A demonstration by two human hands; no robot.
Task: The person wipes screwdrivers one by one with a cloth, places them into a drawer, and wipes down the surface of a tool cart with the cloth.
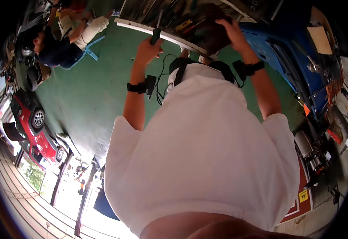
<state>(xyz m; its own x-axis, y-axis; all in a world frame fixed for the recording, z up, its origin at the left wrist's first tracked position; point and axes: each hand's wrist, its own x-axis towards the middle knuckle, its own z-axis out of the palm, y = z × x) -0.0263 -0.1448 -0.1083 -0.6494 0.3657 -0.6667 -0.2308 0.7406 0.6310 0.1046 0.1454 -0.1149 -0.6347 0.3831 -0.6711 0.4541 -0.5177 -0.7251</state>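
screwdriver with a dark green handle and thin metal shaft [156,35] sits in the left hand [147,51], whose fingers wrap the handle, shaft pointing far, over the near pale edge of a long, tool-filled tray [136,27]. the hands are well apart: the right hand [234,36] is at the tray's right end, by a dark reddish-brown, blurred thing [217,36]; whether it grips that cannot be told. the step in hand looks like handling tools at the tray; the next move probably calls for a steady hold on the screwdriver, its shaft kept clear of the yellow-handled tool [185,26] farther right.
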